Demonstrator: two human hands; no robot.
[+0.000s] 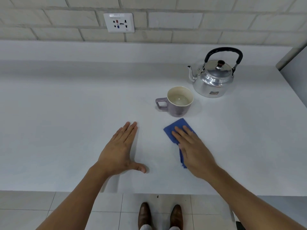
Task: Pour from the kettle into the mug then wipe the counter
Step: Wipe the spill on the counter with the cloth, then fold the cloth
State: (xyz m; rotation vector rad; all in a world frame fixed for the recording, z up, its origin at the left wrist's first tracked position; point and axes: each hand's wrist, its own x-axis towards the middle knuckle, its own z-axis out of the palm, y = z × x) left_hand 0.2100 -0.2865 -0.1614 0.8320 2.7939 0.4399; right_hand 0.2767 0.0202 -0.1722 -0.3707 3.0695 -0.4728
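A shiny metal kettle (213,78) with a black handle stands upright at the back right of the white counter (66,113), spout pointing left. In front of it sits a purple mug (177,102) with clear liquid inside, handle to the left. My right hand (194,146) lies flat on a blue cloth (174,128) just in front of the mug, pressing it onto the counter; much of the cloth is hidden under the palm. My left hand (119,150) rests flat on the bare counter to the left, fingers together, thumb spread, holding nothing.
A tiled wall with a white socket plate (118,22) runs behind the counter. A grey panel (294,67) bounds the right end. The counter's front edge runs below my wrists; below it are floor tiles and brown shoes (160,216).
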